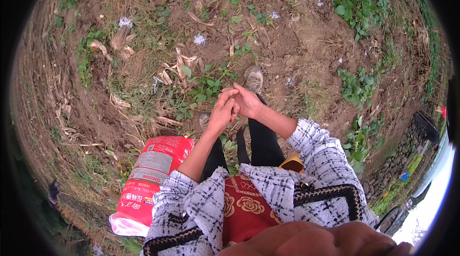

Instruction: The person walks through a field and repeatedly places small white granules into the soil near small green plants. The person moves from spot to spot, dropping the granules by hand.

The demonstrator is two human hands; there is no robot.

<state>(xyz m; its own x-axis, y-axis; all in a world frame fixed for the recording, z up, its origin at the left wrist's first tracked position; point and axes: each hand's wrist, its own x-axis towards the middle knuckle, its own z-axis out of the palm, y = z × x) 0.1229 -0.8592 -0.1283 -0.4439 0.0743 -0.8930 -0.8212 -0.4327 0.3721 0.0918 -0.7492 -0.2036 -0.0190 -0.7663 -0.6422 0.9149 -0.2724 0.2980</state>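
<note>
My left hand [223,111] and my right hand [248,101] meet in front of me, above the ground between my shoes. The left fingers bend over the right fingers and touch them. My right hand looks cupped, its palm turned partly up. Nothing shows between the hands, though overlapping fingers hide part of the right palm. Beyond them is a muddy shoe [254,80], and the other shoe [203,120] is partly covered by my left forearm. A red and grey printed plastic sack [158,166], apparently fertilizer, lies beside my left arm.
Green leafy plants [210,88] and dry corn husks [181,63] litter the brown soil. Crumpled plastic scraps [199,39] lie farther out. A yellow object [293,163] shows by my right thigh. Stones [390,162] are heaped at the right, near a dark wheel [390,218].
</note>
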